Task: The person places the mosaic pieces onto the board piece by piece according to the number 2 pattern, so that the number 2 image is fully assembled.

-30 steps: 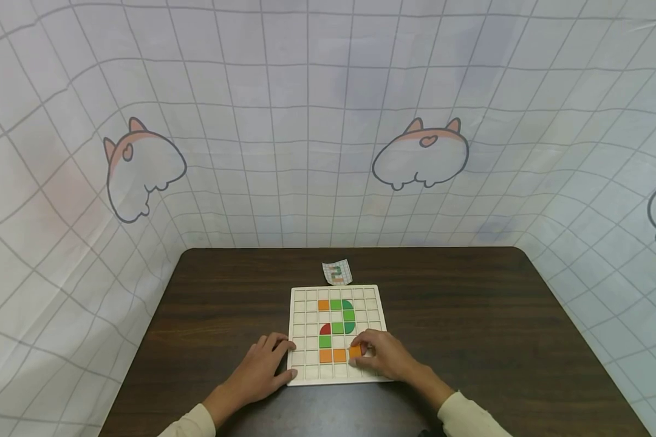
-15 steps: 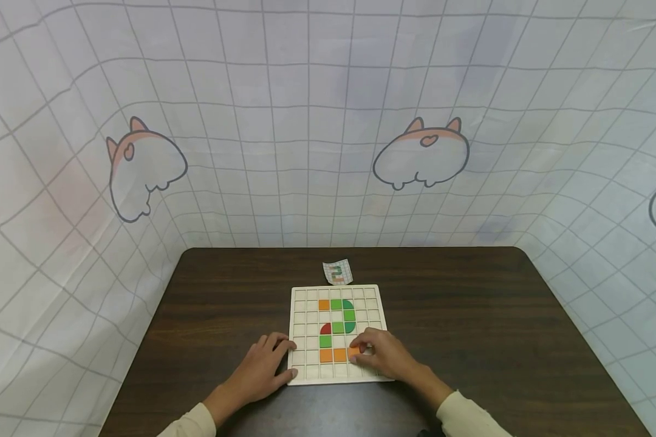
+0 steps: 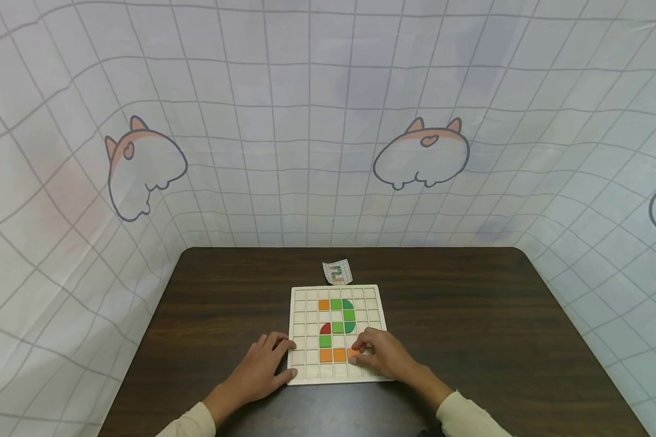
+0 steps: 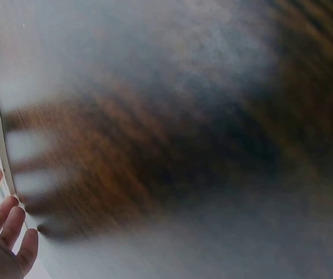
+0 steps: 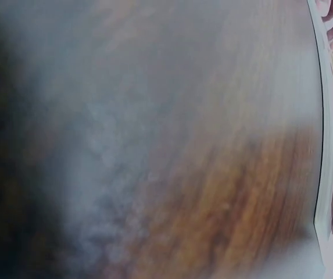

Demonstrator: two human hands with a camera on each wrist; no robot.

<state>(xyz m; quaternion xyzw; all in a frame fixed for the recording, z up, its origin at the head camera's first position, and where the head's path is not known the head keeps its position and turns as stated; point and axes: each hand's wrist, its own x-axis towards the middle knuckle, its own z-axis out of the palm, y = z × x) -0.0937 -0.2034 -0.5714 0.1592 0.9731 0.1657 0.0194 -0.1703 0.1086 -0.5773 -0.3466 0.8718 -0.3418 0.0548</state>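
A cream grid board [image 3: 304, 335] lies flat on the table. Orange, green and red tiles sit in its cells, among them a red quarter-round tile [image 3: 325, 329] and a light green tile [image 3: 325, 341]. My right hand [image 3: 384, 353] pinches an orange square tile [image 3: 352, 352] between thumb and fingertips, at the right end of a row with two other orange tiles [image 3: 332, 355]. Fingers partly hide that tile. At the board's left edge my left hand [image 3: 259, 369] rests with fingers spread, thumb and fingertips touching the rim. In the left wrist view, the left hand [image 4: 6, 232] shows relaxed fingers.
Behind the board lies a small paper card [image 3: 337, 272] printed with a coloured grid pattern. The dark wooden table [image 3: 459, 315] extends to both sides. A white grid-patterned curtain [image 3: 317, 152] encloses its back and sides.
The orange tile in my right hand has gone from raised and tilted to lying lower, in line with the orange row. My left hand has stayed put.
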